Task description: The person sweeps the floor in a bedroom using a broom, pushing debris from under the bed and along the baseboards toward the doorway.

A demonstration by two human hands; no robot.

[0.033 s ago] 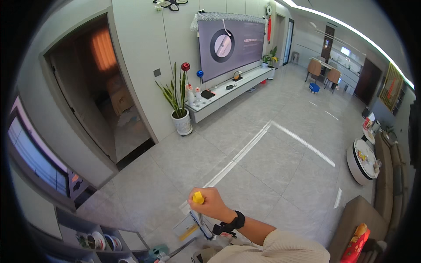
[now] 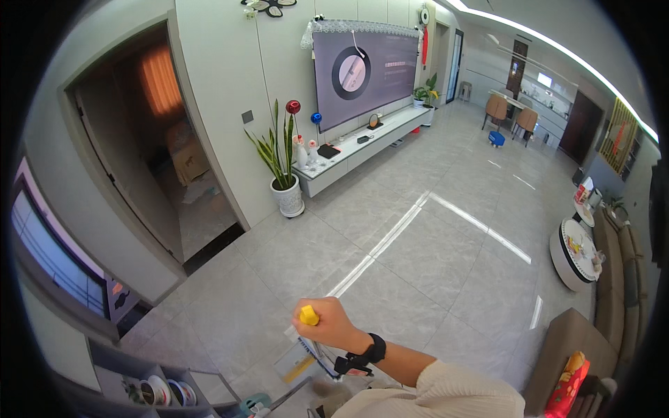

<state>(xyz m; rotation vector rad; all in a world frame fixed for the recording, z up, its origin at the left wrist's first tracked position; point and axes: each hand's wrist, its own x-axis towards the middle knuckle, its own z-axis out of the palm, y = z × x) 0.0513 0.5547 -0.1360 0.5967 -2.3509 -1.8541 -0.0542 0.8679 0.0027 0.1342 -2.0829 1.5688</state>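
My right hand (image 2: 324, 322) is closed in a fist around the yellow-tipped handle (image 2: 309, 315) of a broom held upright at the lower middle. Beneath the fist, the broom's head (image 2: 319, 359) shows a row of blue and white bristles close to the floor. Beside the bristles, on the left, lies a flat pale piece with a yellow strip (image 2: 296, 368); whether it belongs to a dustpan I cannot tell. A black band circles my right wrist, and a dark object hangs below it. My left hand is out of view.
An open grey shelf unit (image 2: 209, 382) with bowls stands at lower left. A potted snake plant (image 2: 288, 198) stands by the low white TV cabinet (image 2: 327, 180). To the right are a brown sofa (image 2: 568, 348) and a round white table (image 2: 568, 268). Grey tiles (image 2: 411, 279) cover the floor.
My right fist and the broom handle have shifted slightly left. The view has moved a little, and a brownish shape near my feet is now blurred.
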